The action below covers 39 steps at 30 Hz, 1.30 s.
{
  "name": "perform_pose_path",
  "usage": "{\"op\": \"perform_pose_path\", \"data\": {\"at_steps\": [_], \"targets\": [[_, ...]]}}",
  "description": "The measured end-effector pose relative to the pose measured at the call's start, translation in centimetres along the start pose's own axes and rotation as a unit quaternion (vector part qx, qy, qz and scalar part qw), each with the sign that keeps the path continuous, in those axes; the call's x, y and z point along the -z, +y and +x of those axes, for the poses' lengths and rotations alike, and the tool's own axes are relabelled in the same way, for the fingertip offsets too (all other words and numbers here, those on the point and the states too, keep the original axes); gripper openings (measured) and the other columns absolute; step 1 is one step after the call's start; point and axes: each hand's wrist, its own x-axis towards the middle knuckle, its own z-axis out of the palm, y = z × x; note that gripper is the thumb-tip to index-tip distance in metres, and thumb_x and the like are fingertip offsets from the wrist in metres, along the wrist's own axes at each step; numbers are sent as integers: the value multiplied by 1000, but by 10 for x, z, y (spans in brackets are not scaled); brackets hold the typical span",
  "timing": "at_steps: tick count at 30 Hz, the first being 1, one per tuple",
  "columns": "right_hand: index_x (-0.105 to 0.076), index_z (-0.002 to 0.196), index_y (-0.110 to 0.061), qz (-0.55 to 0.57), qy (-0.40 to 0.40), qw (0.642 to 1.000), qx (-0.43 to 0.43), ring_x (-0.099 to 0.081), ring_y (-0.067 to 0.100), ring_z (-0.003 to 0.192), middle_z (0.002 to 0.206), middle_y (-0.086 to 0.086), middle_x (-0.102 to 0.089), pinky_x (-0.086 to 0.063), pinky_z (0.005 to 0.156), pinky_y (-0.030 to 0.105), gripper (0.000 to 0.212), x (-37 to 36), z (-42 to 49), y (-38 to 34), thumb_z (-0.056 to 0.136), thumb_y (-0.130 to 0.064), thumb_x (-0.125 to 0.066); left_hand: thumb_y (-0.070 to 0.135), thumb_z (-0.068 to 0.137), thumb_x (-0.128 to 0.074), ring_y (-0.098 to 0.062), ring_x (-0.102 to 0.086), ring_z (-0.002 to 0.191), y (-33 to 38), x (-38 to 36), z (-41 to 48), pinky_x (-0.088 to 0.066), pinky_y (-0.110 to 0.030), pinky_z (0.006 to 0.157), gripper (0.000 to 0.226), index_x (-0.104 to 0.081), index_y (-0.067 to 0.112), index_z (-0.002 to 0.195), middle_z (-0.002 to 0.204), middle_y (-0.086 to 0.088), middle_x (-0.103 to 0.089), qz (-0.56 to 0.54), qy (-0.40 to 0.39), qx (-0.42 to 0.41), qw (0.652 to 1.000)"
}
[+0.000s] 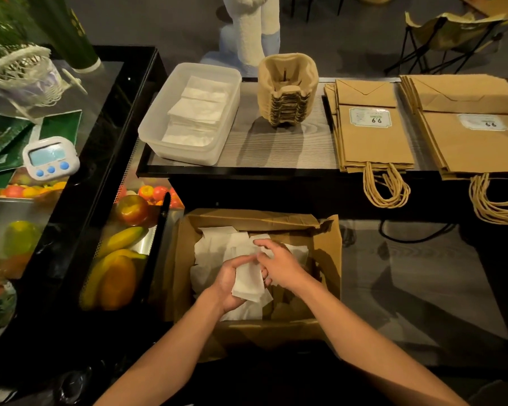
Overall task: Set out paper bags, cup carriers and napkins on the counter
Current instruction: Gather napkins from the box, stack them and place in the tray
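Left hand clamps the napkin stack at lower centre; right hand, fingers loosely apart, should square its edges before filling the upper-left tub.

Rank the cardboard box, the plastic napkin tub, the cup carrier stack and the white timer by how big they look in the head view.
1. cardboard box, though it sits nearest the camera, which inflates it
2. plastic napkin tub
3. cup carrier stack
4. white timer
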Motion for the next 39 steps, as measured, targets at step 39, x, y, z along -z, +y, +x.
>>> {"op": "perform_pose_path", "data": {"at_steps": [39], "targets": [[-65,108,-32,-224,-25,972,69,-55,5,101,111,-19,-54,-45,84,25,9,14,5,14,99,-33,-62,32,95,-55,-30,-66,77,19,12,45,-48,-38,75,32,-67,3,101,89,-16,-69,5,37,35,999]]}}
